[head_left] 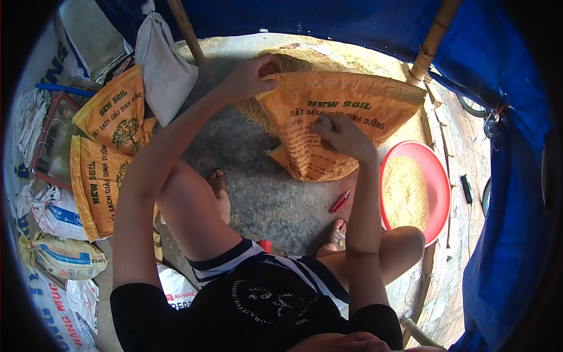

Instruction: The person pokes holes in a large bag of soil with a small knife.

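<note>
An orange sack (352, 126) printed "NEW SOIL" stands in front of me, its broad top edge spread wide and its lower end on the grey floor. My left hand (261, 76) pinches the sack's top left corner. My right hand (339, 136) lies against the sack's printed front, its fingers curled; whether they grip cloth or something small is hidden. On the floor below the sack is a red tool (340, 201). Right of it, a pink basin (437, 193) holds yellowish grain or husks (403, 190).
More orange sacks (126, 132) and a tied white sack (166, 70) stand at the left. Loose husks (316, 58) lie behind the held sack. Bamboo poles (433, 44) and blue tarpaulin (504, 240) edge the space. A black object (466, 189) lies right of the basin.
</note>
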Action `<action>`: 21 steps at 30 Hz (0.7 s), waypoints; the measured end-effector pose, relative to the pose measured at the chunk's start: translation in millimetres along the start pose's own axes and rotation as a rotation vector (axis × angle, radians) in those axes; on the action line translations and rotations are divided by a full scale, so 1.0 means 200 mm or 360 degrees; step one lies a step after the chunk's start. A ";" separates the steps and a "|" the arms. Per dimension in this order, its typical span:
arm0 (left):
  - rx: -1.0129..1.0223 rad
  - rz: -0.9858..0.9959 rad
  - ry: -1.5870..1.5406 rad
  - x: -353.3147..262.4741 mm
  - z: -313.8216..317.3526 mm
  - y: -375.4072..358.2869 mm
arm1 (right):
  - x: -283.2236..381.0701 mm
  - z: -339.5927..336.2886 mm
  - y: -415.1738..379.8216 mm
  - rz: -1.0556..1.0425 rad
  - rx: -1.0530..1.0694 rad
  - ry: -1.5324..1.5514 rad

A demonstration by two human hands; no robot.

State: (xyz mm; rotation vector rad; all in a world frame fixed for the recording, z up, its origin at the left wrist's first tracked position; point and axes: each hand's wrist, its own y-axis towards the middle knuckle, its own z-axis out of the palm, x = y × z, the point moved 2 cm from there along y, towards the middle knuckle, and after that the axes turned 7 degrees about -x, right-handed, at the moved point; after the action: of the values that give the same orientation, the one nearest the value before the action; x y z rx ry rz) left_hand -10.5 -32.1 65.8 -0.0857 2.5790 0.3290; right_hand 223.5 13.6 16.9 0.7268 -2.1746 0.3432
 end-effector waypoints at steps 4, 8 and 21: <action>-0.0007 0.0323 -0.0177 0.03 0.05 0.01 | -0.01 0.04 0.04 -0.0311 -0.0491 0.0124; 0.0302 0.0479 -0.0373 0.11 0.10 0.05 | 0.03 0.16 0.07 -0.0730 -0.0746 0.0340; 0.0145 0.0305 0.0070 0.06 0.03 0.04 | 0.00 0.37 0.12 -0.0319 -0.0645 0.1083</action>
State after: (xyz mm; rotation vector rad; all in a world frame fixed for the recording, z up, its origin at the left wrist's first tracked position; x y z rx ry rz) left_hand -17.9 -22.6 56.3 0.1897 2.6474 0.2813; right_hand 163.5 -1.8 -31.0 0.4941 -1.4479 0.0249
